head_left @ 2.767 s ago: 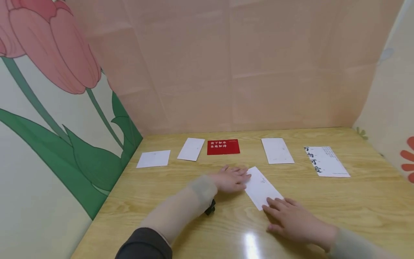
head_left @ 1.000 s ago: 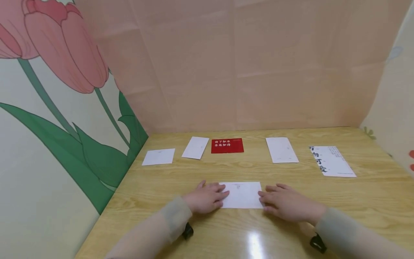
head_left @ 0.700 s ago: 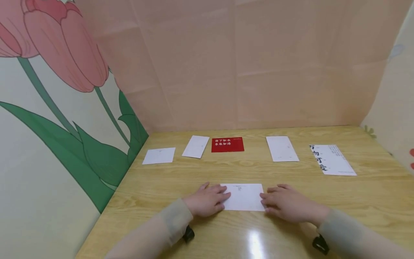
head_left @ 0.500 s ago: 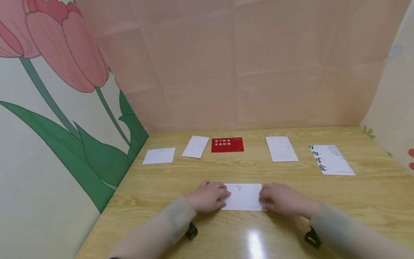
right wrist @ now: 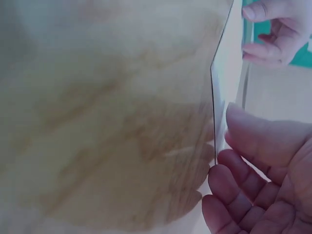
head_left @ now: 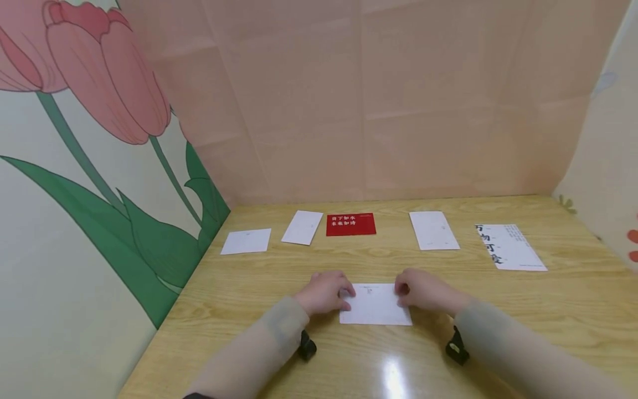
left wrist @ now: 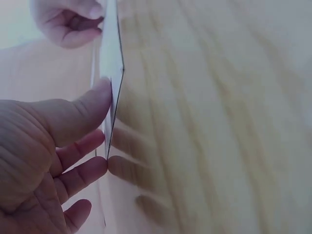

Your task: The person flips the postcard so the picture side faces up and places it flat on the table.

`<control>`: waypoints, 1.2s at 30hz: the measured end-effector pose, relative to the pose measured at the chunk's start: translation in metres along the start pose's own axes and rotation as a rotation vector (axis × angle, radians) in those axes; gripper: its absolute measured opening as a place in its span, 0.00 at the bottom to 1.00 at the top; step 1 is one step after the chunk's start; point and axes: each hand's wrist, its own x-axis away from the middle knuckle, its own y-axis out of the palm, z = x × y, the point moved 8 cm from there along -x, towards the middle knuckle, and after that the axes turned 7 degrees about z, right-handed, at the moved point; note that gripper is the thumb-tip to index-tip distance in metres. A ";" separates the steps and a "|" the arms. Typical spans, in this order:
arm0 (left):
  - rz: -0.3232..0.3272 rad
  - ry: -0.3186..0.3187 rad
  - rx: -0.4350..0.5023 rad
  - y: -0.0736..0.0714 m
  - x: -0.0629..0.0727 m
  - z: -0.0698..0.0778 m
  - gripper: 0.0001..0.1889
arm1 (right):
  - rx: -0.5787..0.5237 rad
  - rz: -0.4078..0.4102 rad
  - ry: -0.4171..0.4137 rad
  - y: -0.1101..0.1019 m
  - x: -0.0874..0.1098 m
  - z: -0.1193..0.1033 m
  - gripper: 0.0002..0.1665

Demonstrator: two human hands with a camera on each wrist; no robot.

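Note:
A white card (head_left: 376, 306) with a small printed mark near its far edge lies flat on the table in front of the person, long side crosswise. The left hand (head_left: 324, 292) has its curled thumb and fingers at the card's left end. Opposite, the right hand (head_left: 426, 291) bends thumb and fingers at the right end. In the left wrist view the left thumb (left wrist: 92, 107) presses the card's face, with fingertips along its edge. The right wrist view gives the same hold, the right thumb (right wrist: 248, 124) on the card (right wrist: 226, 68) and fingers at its edge.
Along the back of the wooden table (head_left: 249, 354) lie a white card (head_left: 246, 241), another white card (head_left: 302, 227), a red card with white characters (head_left: 350, 224), a white card (head_left: 433, 230) and a card with black characters (head_left: 513, 246). A pink sheet (head_left: 359, 100) hangs behind.
The middle card, slanted and farther off earlier, has turned square to the person and come nearer. Both hands have since gone from fingers laid over its ends to curled at them.

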 end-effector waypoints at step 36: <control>-0.004 -0.268 -0.098 -0.004 -0.013 -0.007 0.25 | 0.027 -0.037 0.079 0.001 -0.018 0.012 0.22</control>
